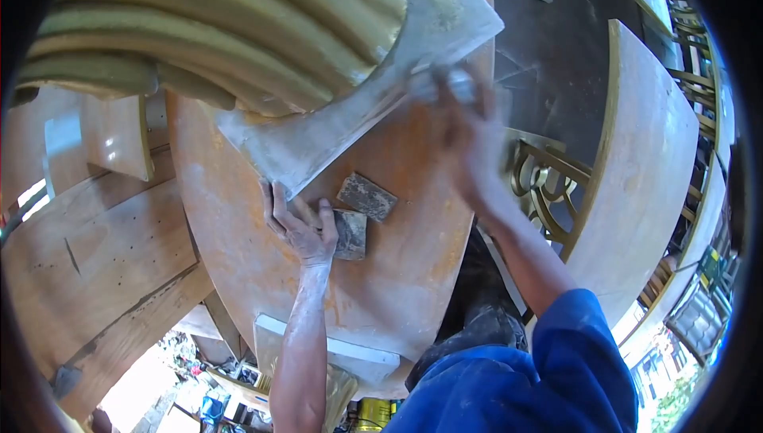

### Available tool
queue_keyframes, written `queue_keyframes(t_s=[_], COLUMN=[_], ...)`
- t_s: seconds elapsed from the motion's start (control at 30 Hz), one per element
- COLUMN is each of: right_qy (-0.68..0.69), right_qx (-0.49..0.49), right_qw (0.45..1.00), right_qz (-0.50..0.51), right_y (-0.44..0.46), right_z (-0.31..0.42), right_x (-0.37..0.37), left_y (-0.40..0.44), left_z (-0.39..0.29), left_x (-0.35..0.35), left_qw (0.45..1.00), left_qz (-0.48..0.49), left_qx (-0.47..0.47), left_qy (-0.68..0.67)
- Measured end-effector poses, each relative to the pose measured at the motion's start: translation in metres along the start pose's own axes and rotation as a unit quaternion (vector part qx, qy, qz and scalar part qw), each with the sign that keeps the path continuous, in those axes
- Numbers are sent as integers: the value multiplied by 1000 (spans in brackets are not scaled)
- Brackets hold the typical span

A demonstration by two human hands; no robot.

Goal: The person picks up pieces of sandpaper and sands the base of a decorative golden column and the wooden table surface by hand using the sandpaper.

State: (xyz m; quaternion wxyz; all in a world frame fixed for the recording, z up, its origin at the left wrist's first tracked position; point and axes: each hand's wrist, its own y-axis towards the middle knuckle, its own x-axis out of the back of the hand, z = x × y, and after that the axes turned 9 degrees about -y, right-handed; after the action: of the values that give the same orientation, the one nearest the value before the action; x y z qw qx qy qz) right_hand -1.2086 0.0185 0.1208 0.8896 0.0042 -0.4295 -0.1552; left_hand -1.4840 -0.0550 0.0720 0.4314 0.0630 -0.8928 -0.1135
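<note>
A large gold-painted fluted piece (238, 27) rises from a thin grey-white base plate (286, 147) with pointed corners. At the plate's near corner is my left hand (300, 230), its fingers stretched and apart, fingertips touching the corner. My right hand (469, 127) is smeared by motion at the plate's right-hand edge; whether something is in its fingers cannot be made out. Two worn, dark rectangular pads lie close by: one pad (368, 196) right of the plate's corner, the other pad (350, 236) just beside my left thumb.
Under everything is a curved, orange-stained board (397, 290). To the right stands a pale curved panel (644, 147), with a gold openwork piece (548, 186) beside it. Wooden planks (103, 258) lie left. A white-edged piece (342, 349) sits near my body.
</note>
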Motion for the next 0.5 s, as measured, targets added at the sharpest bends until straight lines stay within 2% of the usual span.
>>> queue_keyframes(t_s=[0.07, 0.1, 0.17, 0.2, 0.33, 0.5], right_qy=[-55, -60, -177, -179, -123, -246], right_qx=[77, 70, 240, 238, 66, 123], right_qw=[994, 994, 952, 952, 990, 961], right_qz=[63, 57, -72, -67, -10, -41], right_y=[-37, -25, 1, -5, -17, 24], right_z=[-4, -17, -46, -45, -29, -64], right_x=[-37, -33, -27, -28, -37, 3], left_y=[2, 4, -1, -4, -1, -2], left_z=[-2, -2, 2, 4, 0, 2], left_x=[-1, -3, -1, -1, 0, -1], left_qw=[1000, 1000, 1000, 1000, 1000, 1000], left_qz=[1, 0, 0, 3, 4, 10], left_qx=[-3, -5, 1, 4, 11, 15], left_qy=[-9, -14, -17, -19, -16, -19])
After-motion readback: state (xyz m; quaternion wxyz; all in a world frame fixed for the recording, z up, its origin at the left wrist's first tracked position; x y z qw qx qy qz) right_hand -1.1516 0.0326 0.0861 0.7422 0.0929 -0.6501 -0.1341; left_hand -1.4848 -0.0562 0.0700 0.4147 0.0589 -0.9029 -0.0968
